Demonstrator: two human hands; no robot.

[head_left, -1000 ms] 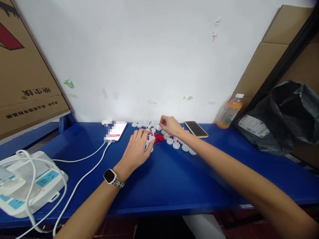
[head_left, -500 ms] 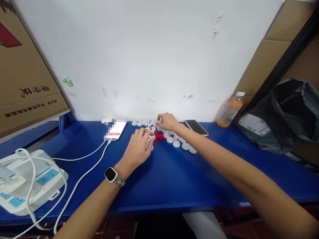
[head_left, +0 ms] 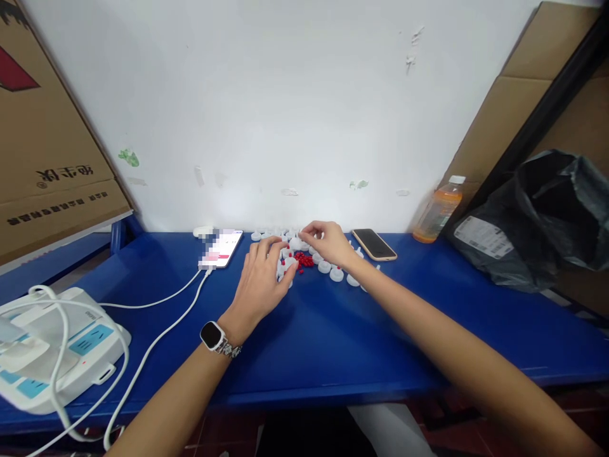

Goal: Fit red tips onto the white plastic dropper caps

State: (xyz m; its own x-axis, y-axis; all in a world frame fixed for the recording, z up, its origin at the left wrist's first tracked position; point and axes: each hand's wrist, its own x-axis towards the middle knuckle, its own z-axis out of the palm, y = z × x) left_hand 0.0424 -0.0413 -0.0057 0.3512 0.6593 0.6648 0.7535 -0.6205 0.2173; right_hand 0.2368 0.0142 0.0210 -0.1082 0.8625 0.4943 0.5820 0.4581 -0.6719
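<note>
Many white plastic nozzle caps, several with red tips, stand on the blue table around a small pile of red tips. My left hand is at the near left of the pile, its fingers apart and arched over a few caps. A white cap shows between its thumb and fingers, apparently not gripped. Beyond the pile, my right hand has thumb and forefinger pinched at a white cap, which looks tilted. The fingers partly hide the caps there.
A lit phone with a white cable lies to the left, a dark phone to the right. A white power strip is at the left front. An orange drink bottle and a grey plastic bag are at the right.
My right hand has drawn slightly nearer and its fingers have come together at a white cap. The left hand has barely shifted, with its thumb and fingers a little wider apart.
</note>
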